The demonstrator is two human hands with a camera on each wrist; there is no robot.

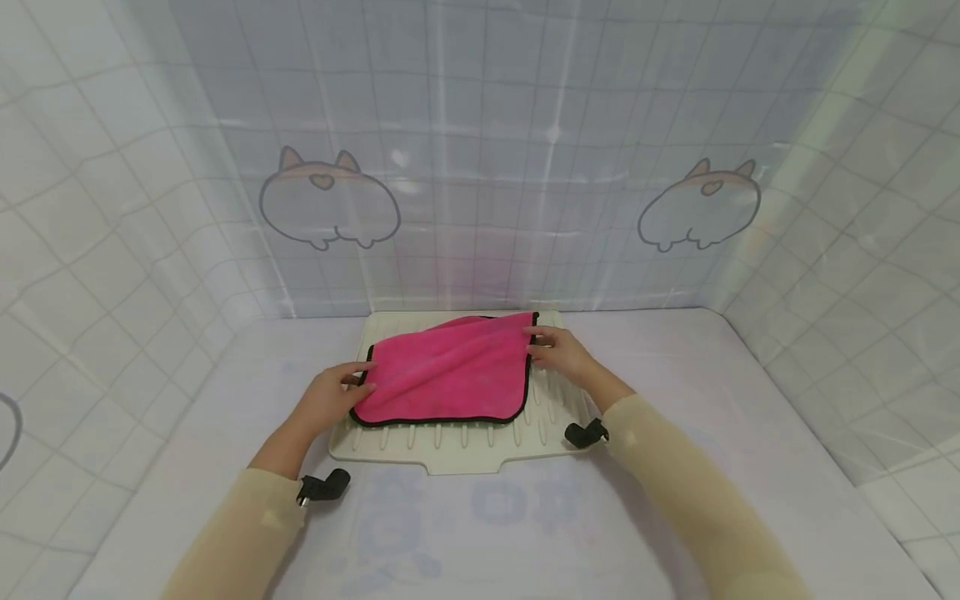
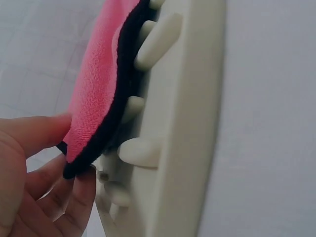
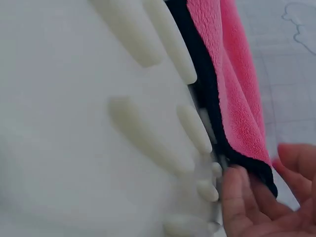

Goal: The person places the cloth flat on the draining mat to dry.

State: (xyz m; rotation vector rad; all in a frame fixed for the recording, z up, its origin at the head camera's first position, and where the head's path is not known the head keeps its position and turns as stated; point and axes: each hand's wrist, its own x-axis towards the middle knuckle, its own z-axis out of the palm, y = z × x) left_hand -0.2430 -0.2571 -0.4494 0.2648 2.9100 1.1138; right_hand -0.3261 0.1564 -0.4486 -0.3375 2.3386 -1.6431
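A bright pink towel (image 1: 450, 375) with black edging lies folded over the cream ribbed tray (image 1: 465, 446), its upper right corner raised. At the towel's left edge my left hand (image 1: 327, 396) pinches it, thumb on top and fingers beneath, as the left wrist view shows on the pink cloth (image 2: 94, 94). My right hand (image 1: 562, 354) holds the towel's right edge near the raised corner. In the right wrist view that hand (image 3: 269, 197) has the black-edged cloth (image 3: 242, 118) between thumb and fingers, beside the tray's ribs (image 3: 148, 133).
The tray rests on a white table surface (image 1: 480, 542) with faint blue prints, close to the back wall (image 1: 480, 167). Tiled-pattern sheeting forms walls at the left (image 1: 82, 275) and right (image 1: 862, 250). A black camera mount sits at each wrist.
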